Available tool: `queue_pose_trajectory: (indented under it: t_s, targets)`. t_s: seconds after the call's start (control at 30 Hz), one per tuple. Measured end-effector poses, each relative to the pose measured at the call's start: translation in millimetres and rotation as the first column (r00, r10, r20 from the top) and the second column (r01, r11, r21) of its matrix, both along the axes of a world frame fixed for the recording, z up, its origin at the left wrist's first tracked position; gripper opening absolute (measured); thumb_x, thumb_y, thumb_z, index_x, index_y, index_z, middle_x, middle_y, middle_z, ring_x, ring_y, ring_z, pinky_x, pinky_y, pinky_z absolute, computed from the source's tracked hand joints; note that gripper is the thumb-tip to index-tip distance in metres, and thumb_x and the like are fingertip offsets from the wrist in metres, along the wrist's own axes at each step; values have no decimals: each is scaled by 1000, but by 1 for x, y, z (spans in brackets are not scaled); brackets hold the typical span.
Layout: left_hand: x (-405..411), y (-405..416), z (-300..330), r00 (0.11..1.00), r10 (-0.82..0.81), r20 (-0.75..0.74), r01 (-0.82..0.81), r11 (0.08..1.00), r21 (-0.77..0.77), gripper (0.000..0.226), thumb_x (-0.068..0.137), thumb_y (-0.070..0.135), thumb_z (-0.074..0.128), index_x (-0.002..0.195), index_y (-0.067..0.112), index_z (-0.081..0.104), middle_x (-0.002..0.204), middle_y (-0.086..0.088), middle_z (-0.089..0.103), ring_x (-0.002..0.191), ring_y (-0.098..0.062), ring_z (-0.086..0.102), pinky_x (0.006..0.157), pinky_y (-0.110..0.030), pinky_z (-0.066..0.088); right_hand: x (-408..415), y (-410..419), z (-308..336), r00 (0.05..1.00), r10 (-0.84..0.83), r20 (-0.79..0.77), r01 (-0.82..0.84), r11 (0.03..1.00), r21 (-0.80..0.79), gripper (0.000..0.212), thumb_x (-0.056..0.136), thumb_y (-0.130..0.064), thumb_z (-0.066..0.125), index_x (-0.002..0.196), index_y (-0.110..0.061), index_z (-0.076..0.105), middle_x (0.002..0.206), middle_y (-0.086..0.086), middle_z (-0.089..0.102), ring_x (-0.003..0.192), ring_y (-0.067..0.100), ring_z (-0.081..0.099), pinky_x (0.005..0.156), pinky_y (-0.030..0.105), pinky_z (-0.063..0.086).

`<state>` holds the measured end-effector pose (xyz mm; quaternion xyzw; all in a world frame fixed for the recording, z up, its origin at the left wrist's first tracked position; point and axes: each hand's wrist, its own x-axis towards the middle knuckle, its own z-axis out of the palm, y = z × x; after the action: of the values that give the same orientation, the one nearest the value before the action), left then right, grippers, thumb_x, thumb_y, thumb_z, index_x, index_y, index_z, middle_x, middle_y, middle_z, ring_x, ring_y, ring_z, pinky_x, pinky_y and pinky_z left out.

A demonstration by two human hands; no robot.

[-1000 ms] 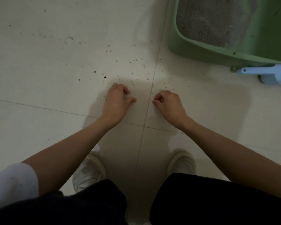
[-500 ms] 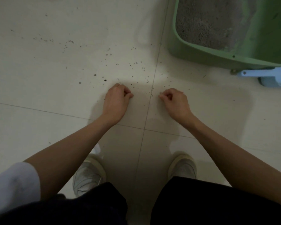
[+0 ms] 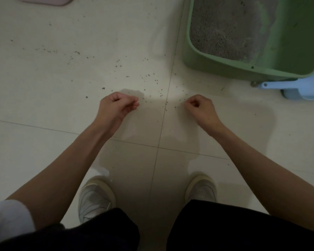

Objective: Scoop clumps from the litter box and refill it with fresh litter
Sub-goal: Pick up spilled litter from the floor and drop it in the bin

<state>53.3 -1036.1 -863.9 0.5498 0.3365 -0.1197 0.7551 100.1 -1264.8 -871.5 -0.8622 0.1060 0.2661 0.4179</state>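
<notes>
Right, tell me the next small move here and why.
Probably carry both hands to the green litter box and drop what they gathered. The left hand and right hand are curled above the scattered litter grains; whether they hold any is unclear.

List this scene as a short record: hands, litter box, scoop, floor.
left hand: fingers curled, low over the floor; any grains held cannot be told
right hand: fingers curled, same
litter box: green, grey litter inside
scoop: blue, beside the box, untouched
floor: pale tiles, scattered litter grains
</notes>
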Motion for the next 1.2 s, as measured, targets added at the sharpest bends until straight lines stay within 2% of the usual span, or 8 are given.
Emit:
queue_pose_trajectory:
  t_s: [0.1, 0.3, 0.47, 0.6, 0.67, 0.77, 0.93, 1.2]
  targets:
    - [0, 1, 0, 999, -48, 26, 47, 999, 11, 26, 84, -12, 51, 65, 6, 51, 63, -3, 67, 62, -12, 63, 63, -19, 51, -3, 10, -7, 957, 282, 64, -261, 939, -226, 19, 88, -23, 61, 101, -10, 61, 93, -2, 57, 86, 11, 51, 76, 19, 37]
    - [-3, 2, -4, 998, -53, 32, 53, 999, 11, 24, 79, -15, 42, 71, 4, 53, 60, -2, 64, 58, -14, 60, 59, -21, 49, -2, 18, -16, 931, 349, 110, -307, 908, -285, 19, 88, -23, 61, 97, -7, 62, 102, 8, 63, 92, 20, 56, 78, 25, 40]
    - [4, -5, -4, 1000, -27, -5, 27, 998, 65, 20, 76, 9, 52, 56, 9, 54, 54, -1, 56, 53, -15, 50, 52, -25, 39, -3, 22, -16, 925, 360, 125, -315, 908, -277, 17, 90, -19, 56, 95, -5, 65, 94, 7, 63, 84, 19, 54, 73, 22, 36]
    - [10, -14, -11, 985, -162, -54, 170, 898, 406, 35, 84, 8, 57, 53, 15, 44, 53, 0, 46, 52, -11, 39, 54, -22, 34, -2, 12, -1, 991, -113, -71, 124, 976, 179, 10, 87, -6, 56, 79, -6, 62, 72, 3, 57, 65, 11, 50, 59, 17, 39]
    - [14, -24, -14, 958, -274, -87, 273, 773, 573, 31, 81, 8, 59, 57, 17, 41, 56, 3, 43, 54, -8, 37, 53, -16, 33, -1, 2, 7, 901, -311, -303, 422, 791, 443, 21, 87, 7, 46, 72, -4, 57, 69, 8, 55, 60, 13, 50, 55, 21, 39]
    - [24, -39, -17, 886, -456, -86, 365, 572, 734, 20, 80, 9, 62, 69, 13, 46, 61, 6, 44, 61, -12, 43, 54, -10, 33, 0, -10, 8, 832, -360, -423, 548, 656, 519, 27, 85, 10, 36, 70, -2, 55, 67, 10, 55, 59, 16, 51, 53, 22, 39]
    - [48, -55, -31, 816, -561, -139, 433, 434, 790, 26, 79, 22, 71, 93, 7, 55, 81, -1, 51, 76, -17, 46, 65, -19, 32, 3, -17, -1, 977, -183, -109, 195, 975, 110, 17, 91, -14, 52, 76, -8, 59, 68, -4, 53, 62, 8, 46, 60, 20, 37]
    - [51, -61, -37, 816, -562, -135, 408, 395, 823, 17, 77, 23, 71, 82, 9, 64, 88, -6, 64, 80, -17, 55, 74, -28, 43, 6, -14, -15, 984, 164, 71, -144, 962, -232, 26, 85, -24, 64, 106, -7, 59, 98, 0, 55, 87, 12, 47, 76, 19, 35]
